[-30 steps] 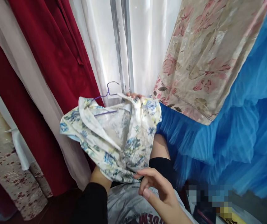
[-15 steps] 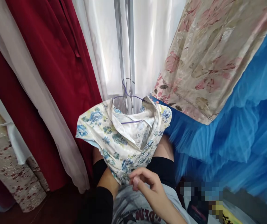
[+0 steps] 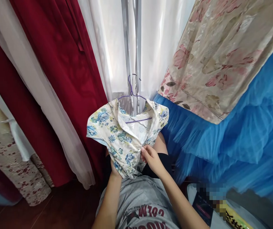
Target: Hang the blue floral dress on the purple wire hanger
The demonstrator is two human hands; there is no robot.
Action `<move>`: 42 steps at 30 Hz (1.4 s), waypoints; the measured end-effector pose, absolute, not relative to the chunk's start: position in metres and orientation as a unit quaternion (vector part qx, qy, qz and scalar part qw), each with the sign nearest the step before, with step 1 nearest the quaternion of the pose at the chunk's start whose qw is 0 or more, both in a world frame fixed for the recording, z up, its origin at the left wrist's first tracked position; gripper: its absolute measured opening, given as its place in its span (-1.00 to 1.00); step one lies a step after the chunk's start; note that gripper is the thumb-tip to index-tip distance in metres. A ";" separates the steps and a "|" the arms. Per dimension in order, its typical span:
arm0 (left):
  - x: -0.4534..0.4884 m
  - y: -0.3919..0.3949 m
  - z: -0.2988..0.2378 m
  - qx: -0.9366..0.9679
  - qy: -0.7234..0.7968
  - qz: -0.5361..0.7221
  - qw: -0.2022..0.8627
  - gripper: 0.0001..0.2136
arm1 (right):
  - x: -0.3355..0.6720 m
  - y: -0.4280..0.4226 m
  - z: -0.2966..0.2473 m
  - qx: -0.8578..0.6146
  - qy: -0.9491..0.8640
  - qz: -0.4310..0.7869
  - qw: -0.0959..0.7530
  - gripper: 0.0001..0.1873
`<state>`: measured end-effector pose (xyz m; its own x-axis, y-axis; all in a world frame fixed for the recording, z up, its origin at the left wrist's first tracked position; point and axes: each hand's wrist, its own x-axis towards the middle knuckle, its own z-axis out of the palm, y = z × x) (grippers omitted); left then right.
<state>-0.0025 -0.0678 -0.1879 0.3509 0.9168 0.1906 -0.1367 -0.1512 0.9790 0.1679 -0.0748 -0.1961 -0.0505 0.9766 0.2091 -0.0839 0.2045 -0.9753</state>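
Note:
A cream blouse (image 3: 124, 136) with blue flowers and green leaves lies over my lap, its wide neckline facing up. Inside its shoulders sits a purple wire hanger (image 3: 138, 121), the hook standing above the collar. My right hand (image 3: 149, 155) is closed in a pinch on the front edge, at the bottom point of the neckline. Under the blouse's lower left side, my left hand (image 3: 115, 169) touches the cloth from below. Its fingers are hidden by the fabric.
Red drapes (image 3: 62, 79) hang at the left, and white cloth (image 3: 107, 47) hangs ahead behind grey metal poles (image 3: 126, 41). A pink-flowered cloth (image 3: 212, 63) and blue ruffled tulle (image 3: 241, 133) hang close on the right. A phone-like dark object (image 3: 201, 203) lies lower right.
My right hand has moved up and forward from the blouse's lower end and now pinches the neckline's point. The blouse sits flatter, and the view has shifted slightly.

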 end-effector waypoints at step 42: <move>0.022 -0.088 -0.233 0.690 0.428 0.549 0.195 -0.90 | 0.144 -0.085 -0.203 -0.431 -0.488 0.555 0.518 -0.70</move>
<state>0.0216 -0.0880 -0.2329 0.0292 0.8059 0.5913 0.3767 -0.5568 0.7403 0.1442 -0.0851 -0.2032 -0.0924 0.9953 0.0279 -0.1544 0.0133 -0.9879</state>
